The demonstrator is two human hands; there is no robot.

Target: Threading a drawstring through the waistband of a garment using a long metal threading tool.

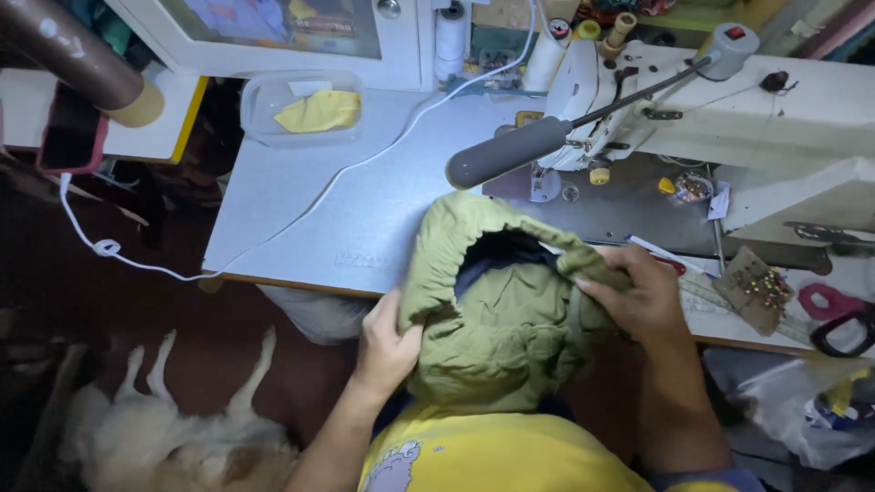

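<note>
Both hands grip an olive padded garment (497, 314) at the table's (301, 210) near edge, right in front of the sewing machine (729, 109). The left hand (387, 346) pinches the left side of the bunched opening from below; the right hand (643, 296) closes over a fold on the right, fingers curled into the cloth. Most of the bulk hangs off the near edge toward the person's lap, so a slack grip could let it slide down to the floor, where a pale dog (155, 428) lies. The thick folds could also bunch and shift in the hands. A white cord (365, 159) trails across the table toward its left edge; the garment pushed that way might snag it. Scissors (843, 328) and a pin-studded card (756, 290) sit near the right hand, where a sweeping sleeve or fold could catch them.
</note>
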